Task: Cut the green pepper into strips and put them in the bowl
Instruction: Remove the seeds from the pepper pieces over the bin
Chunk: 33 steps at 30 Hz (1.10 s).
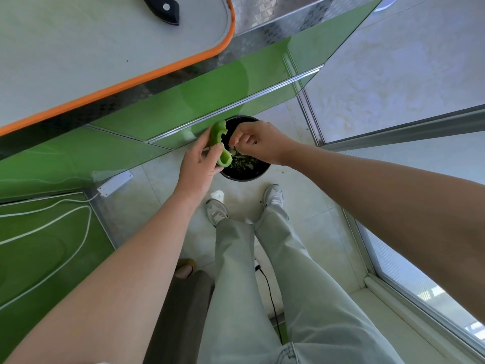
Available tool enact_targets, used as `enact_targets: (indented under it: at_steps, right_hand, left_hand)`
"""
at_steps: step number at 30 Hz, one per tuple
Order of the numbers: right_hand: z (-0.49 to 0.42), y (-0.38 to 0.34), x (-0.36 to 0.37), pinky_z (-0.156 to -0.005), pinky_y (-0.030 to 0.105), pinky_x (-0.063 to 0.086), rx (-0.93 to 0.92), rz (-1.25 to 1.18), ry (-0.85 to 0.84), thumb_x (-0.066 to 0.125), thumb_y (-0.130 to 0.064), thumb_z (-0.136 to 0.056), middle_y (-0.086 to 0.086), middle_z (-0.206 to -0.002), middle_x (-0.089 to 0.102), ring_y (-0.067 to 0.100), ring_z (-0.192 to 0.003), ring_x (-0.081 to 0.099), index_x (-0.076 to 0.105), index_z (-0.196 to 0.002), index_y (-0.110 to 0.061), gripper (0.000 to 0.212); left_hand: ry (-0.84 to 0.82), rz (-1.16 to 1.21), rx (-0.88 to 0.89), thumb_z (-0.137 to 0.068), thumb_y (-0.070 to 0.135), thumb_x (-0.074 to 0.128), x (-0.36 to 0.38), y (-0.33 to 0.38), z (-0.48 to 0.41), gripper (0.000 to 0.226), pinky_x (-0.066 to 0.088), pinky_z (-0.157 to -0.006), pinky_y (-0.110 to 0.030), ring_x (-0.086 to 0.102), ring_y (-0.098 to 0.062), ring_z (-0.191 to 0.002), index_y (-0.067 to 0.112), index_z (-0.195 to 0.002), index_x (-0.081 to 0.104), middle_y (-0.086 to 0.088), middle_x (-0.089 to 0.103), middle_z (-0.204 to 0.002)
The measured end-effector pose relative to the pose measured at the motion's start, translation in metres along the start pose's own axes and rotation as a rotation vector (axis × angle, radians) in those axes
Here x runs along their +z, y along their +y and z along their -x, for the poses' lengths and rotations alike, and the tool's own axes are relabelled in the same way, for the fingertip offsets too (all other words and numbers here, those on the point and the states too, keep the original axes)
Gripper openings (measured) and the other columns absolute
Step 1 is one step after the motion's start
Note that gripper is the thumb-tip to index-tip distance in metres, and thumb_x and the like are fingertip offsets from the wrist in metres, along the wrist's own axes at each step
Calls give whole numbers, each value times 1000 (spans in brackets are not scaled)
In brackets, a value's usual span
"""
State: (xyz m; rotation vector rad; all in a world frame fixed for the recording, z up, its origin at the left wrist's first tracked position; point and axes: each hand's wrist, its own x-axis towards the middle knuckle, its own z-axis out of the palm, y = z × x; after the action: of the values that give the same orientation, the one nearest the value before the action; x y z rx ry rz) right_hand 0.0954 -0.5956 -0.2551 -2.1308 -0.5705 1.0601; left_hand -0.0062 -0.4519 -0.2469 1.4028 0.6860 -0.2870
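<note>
My left hand [200, 164] grips a green pepper piece [220, 143], its hollow inside turned toward me, held over a black round bin [248, 174] on the floor. My right hand [258, 143] hovers over the bin beside the pepper, its fingertips pinched on a small pale bit of the pepper's core. Green scraps lie inside the bin. A black knife handle [164, 9] rests on the white cutting board [105, 46] with an orange rim, up on the counter at top left. No bowl is in view.
Green glossy cabinet fronts [183, 101] run under the counter. A white power strip [114, 183] and its cord lie on the tiled floor at left. My legs and shoes [273, 197] stand just behind the bin. A glass door frame borders the right.
</note>
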Motion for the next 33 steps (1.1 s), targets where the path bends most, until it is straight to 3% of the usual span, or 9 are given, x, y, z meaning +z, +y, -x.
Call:
enact_targets:
  at_steps: [6, 9, 13, 16, 20, 24, 29, 31, 33]
  right_hand:
    - [-7, -2, 3, -78, 26, 50, 78, -41, 111, 60, -21, -88, -3, -91, 63, 12, -83, 59, 66, -103, -14, 18]
    - [-9, -4, 9, -73, 27, 52, 114, -64, 48, 68, -27, -82, 0, -88, 66, 15, -80, 64, 62, -93, -16, 17]
    - [-14, -6, 14, -57, 23, 52, 272, -175, 16, 67, -19, -85, 3, -76, 62, 14, -64, 65, 51, -87, -12, 18]
    - [-16, -7, 10, -54, 19, 52, 333, -211, -56, 65, -13, -87, 4, -69, 62, 10, -60, 66, 49, -75, -12, 20]
    - [-19, -12, 7, -59, 23, 55, 382, -154, -102, 63, -9, -85, 6, -68, 62, 14, -60, 66, 50, -73, -10, 18]
    - [-21, -17, 8, -48, 20, 51, 375, -15, -131, 59, -9, -83, 9, -68, 66, 12, -53, 64, 58, -78, -6, 6]
    - [-16, -18, 7, -44, 19, 46, 294, -68, -75, 53, -13, -82, 6, -57, 64, 13, -45, 65, 48, -69, -13, 13]
    - [-15, -16, 8, -43, 20, 46, 283, -92, -8, 48, -15, -85, 7, -63, 65, 14, -46, 66, 50, -73, -11, 13]
    - [-17, -9, 7, -54, 30, 57, 318, -182, 94, 43, -11, -88, 12, -76, 69, 19, -54, 69, 60, -84, -6, 18]
  left_hand:
    - [-1, 47, 6, -100, 7, 45, 5, 6, 1, 37, 56, -85, -27, 64, 1, -96, 23, -132, 52, 6, 62, -111]
    - [-8, 90, -25, -100, 8, 44, 9, 10, 1, 36, 56, -88, -36, 61, -7, -111, 22, -132, 53, 3, 62, -119]
    - [-8, 134, -57, -100, 10, 44, 11, 15, 1, 30, 58, -84, -41, 64, -12, -108, 24, -122, 59, 3, 66, -114]
    - [-34, 97, -62, -100, 10, 44, 11, 16, 2, 32, 58, -83, -40, 63, -16, -110, 20, -127, 57, 1, 64, -116]
    - [-39, 63, -64, -100, 13, 48, 12, 14, 1, 35, 59, -81, -40, 62, -18, -113, 14, -134, 54, -6, 62, -125]
    - [-46, 43, -73, -98, 15, 53, 13, 11, -3, 37, 59, -79, -39, 61, -18, -114, 14, -136, 53, -7, 62, -124]
    - [-3, 129, -99, -100, 15, 50, 17, 12, -5, 26, 60, -76, -37, 64, -15, -105, 19, -124, 59, -1, 65, -114]
    - [1, 125, -99, -99, 16, 51, 18, 13, -7, 29, 60, -79, -38, 63, -18, -109, 17, -127, 58, -2, 65, -115]
    - [13, 72, -103, -98, 18, 53, 16, 12, -9, 35, 58, -82, -40, 63, -21, -111, 17, -133, 56, -8, 64, -117]
